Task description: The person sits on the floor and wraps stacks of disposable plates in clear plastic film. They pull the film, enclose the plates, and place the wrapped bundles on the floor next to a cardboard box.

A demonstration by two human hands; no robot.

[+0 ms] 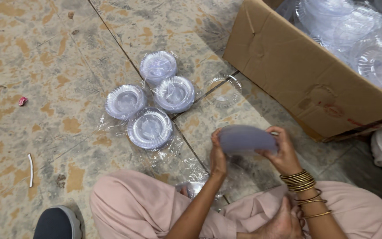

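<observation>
Head view, looking down over my knees: I've got a stack of clear plastic plates pinched between both hands above the floor. My left hand clamps the stack's left edge, fingers closed on the rim, and my right hand, bangles on the wrist, grips the right edge with thumb on top. The stack is tipped on its side, broad faces turned away from me toward the floor ahead, its long axis running left to right between my palms. Beyond it, four wrapped plate packs lie clustered on the mottled floor tiles, a single loose plate just beside them. A cardboard box full of more plates stands at upper right.
</observation>
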